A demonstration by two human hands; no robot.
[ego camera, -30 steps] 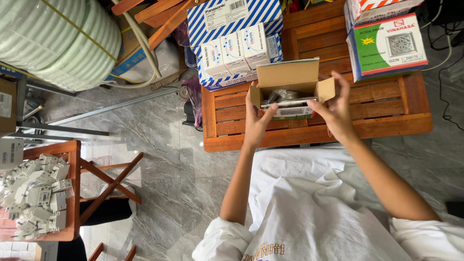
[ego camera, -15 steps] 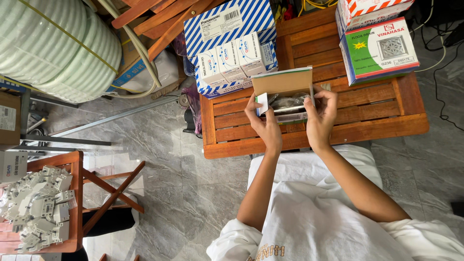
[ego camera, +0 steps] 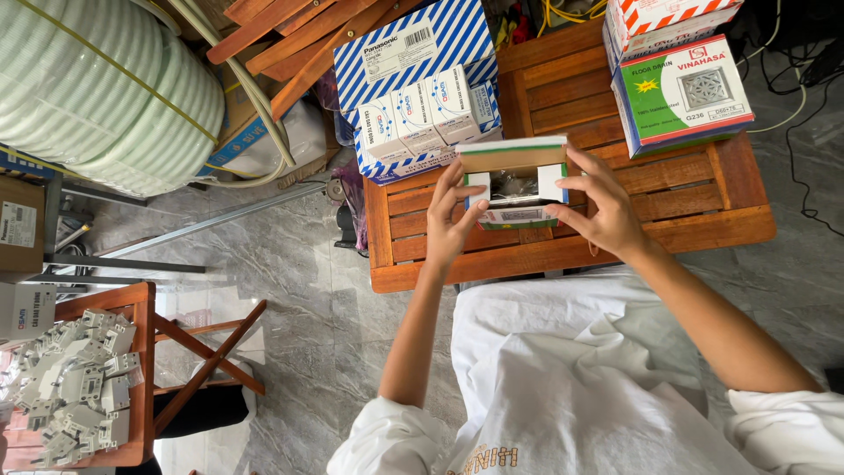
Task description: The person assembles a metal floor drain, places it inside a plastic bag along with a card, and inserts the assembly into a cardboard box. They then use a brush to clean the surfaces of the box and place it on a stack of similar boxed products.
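Hands are working together on one small carton (ego camera: pixel 517 186), and we are holding it just above the slatted wooden bench (ego camera: pixel 668 229), over its near middle. Our left hand (ego camera: pixel 453 220) is clamped on the carton's left end, thumb on the near side and fingers on the far side, while our right hand (ego camera: pixel 602 211) is gripping its right end in the same way. We are holding it by the ends, probably so that the open top is staying clear; the brown lid flap (ego camera: pixel 512 156) is standing up on the far side and the white side flaps are folded outward. The opening is facing up toward us, and something shiny is showing inside, though we cannot tell what it is. The carton's long axis is running left to right, along the bench slats.

Beyond it, a blue-and-white striped box (ego camera: pixel 422 53) is carrying a row of small white boxes (ego camera: pixel 422 119). A green-and-white box (ego camera: pixel 681 92) is sitting at the bench's far right. To the left, a big coil of pale hose (ego camera: pixel 97 88) is resting, and a pile of grey plastic parts (ego camera: pixel 75 387) is lying on a small table.
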